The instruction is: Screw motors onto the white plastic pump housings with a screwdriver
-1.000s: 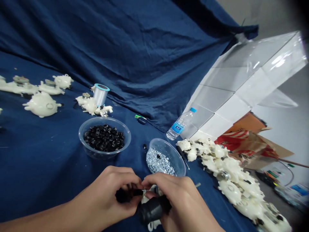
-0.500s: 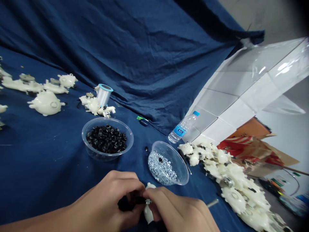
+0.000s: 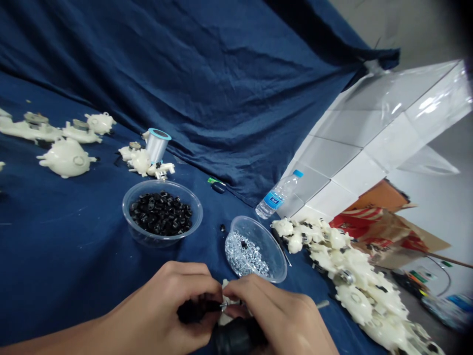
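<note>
Two hands working close together now: I've got the left hand (image 3: 172, 301) pinching a black tool (image 3: 211, 306) with a thin metal tip, the right hand (image 3: 281, 310) grasping a white plastic part (image 3: 225, 319), a black cylinder (image 3: 234, 337) just under its fingers. Beyond that part I see a bowl of small metal pieces (image 3: 276, 256), then a bowl of black pieces (image 3: 127, 217) and a bottle (image 3: 273, 201).

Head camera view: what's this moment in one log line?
left hand: pinching black object | right hand: holding black cylinder | left bowl: small black parts | right bowl: mostly metal pieces
</note>
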Demonstrator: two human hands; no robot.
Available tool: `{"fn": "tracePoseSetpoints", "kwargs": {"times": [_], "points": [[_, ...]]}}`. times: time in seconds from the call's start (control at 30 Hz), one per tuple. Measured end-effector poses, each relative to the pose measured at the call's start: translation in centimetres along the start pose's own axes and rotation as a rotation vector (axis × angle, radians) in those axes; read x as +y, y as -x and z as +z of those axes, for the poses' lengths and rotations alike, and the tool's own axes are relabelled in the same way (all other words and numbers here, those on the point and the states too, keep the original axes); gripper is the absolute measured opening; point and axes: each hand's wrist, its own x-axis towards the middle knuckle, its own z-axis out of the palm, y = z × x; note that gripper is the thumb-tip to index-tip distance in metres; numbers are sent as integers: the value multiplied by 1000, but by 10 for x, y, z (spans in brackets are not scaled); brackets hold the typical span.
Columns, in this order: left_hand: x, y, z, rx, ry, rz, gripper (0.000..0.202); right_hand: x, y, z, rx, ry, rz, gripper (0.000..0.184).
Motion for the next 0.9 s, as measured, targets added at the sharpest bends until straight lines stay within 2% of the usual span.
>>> {"fn": "tracePoseSetpoints", "kwargs": {"times": [0.13, 0.4, 0.6, 0.8, 0.9], "points": [[3, -3, 0, -14, 51, -53, 20, 3, -7, 0, 62, -91, 21, 39], [2, -3, 4, 31, 137, -245, 14, 3, -15, 1, 67, -294, 83, 48], [-11, 3, 11, 88, 183, -290, 18, 6, -19, 5, 79, -340, 111, 42], [-10, 3, 11, 82, 174, -270, 13, 9, -20, 5, 75, -342, 180, 30], [-10, 1, 11, 91, 177, -287, 11, 11, -21, 5, 98, -296, 186, 33]]}}
